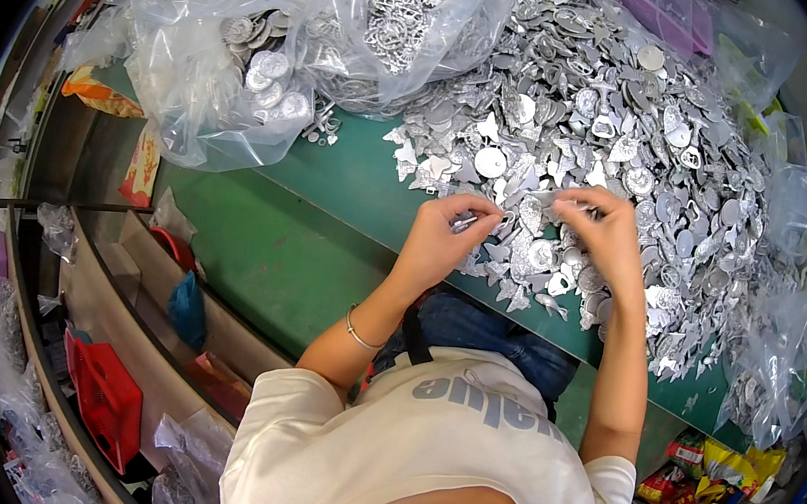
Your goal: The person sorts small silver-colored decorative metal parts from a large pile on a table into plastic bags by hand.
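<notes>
A broad heap of silver metal charms [577, 123], flat and of many shapes, covers much of the green table [330, 194]. At the heap's near left edge, my left hand [443, 239] is curled closed. Small silver metal pieces [463, 223] show between its fingers, their exact shape partly hidden. My right hand [607, 233] is just to the right, over the heap. Its thumb and fingers pinch a flat silver metal piece [543, 197], whose far end points toward my left hand. The two hands are apart.
Clear plastic bags of metal pieces [229, 123] stand at the back left, with a purple basket [664, 18] behind the heap. Another clear bag [779, 365] sits at the right edge. Lower left are shelves with a red plastic container [106, 402] and a blue bag [187, 312].
</notes>
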Demonstrator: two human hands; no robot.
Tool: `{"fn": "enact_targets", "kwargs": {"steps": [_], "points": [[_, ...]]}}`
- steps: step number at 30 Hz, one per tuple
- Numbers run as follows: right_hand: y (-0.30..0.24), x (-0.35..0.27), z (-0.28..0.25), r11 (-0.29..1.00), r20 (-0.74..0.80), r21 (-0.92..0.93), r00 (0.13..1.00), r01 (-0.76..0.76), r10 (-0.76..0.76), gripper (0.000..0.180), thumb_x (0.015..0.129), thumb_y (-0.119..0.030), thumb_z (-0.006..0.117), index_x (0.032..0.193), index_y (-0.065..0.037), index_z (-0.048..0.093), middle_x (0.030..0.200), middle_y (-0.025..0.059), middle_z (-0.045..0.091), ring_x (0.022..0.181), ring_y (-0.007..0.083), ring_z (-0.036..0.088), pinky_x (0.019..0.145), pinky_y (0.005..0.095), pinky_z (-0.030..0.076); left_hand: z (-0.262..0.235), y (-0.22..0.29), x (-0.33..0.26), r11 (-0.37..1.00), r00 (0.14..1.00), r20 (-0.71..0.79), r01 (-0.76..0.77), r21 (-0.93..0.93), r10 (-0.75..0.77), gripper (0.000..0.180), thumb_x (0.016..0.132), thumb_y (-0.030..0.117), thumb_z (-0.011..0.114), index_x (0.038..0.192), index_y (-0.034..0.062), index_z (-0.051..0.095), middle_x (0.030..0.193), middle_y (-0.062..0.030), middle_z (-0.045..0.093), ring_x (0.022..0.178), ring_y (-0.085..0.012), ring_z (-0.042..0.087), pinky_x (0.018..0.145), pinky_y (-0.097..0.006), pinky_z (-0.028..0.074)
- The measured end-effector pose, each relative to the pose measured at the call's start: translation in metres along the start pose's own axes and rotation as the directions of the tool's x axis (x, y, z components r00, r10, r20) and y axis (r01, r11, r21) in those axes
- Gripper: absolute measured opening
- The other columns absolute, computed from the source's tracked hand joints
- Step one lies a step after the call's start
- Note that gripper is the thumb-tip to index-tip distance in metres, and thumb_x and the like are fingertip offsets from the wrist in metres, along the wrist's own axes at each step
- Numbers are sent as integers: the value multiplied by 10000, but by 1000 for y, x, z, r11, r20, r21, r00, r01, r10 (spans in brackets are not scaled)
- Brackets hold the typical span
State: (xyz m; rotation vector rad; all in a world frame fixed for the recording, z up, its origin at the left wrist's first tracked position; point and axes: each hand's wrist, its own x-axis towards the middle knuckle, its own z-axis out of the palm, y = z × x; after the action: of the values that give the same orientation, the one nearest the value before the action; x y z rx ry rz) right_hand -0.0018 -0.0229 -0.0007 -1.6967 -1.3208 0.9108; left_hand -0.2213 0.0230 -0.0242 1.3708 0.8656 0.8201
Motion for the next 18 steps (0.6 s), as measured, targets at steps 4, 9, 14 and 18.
{"fn": "enact_targets", "kwargs": {"steps": [4,9,14,18], "points": [[-20,-11,31,668,-117,-744,983,10,-145,195,660,-176,736,801,-59,671,805,112,573,688,296,604,594,387,461,-1,0,0,999,1000,25,1,43,-2,130,788,46,617,877,-46,640,785,-56,645,725,-80,556,674,-225,452],[-15,-6,32,650,-87,-758,979,55,-185,175,667,-155,730,742,-31,633,798,128,581,676,306,600,570,392,457,-3,2,-1,997,997,-3,80,-15,-80,121,794,42,611,873,-45,642,776,-44,640,710,-85,553,651,-229,451],[-7,-5,1,995,-156,76,984,-71,82,146,734,-115,681,793,-16,591,699,101,589,522,231,542,428,284,385,-18,5,-4,771,938,144,342,-537,-316,154,820,75,606,949,-1,642,736,-22,571,572,-57,472,503,-192,364],[-4,-9,-3,405,147,896,981,-185,124,138,844,-154,551,902,-29,557,749,82,564,421,119,432,321,188,272,-10,-11,-3,997,995,-60,-78,11,79,216,798,94,623,1003,28,615,763,-61,577,575,-164,542,536,-306,431]]}}
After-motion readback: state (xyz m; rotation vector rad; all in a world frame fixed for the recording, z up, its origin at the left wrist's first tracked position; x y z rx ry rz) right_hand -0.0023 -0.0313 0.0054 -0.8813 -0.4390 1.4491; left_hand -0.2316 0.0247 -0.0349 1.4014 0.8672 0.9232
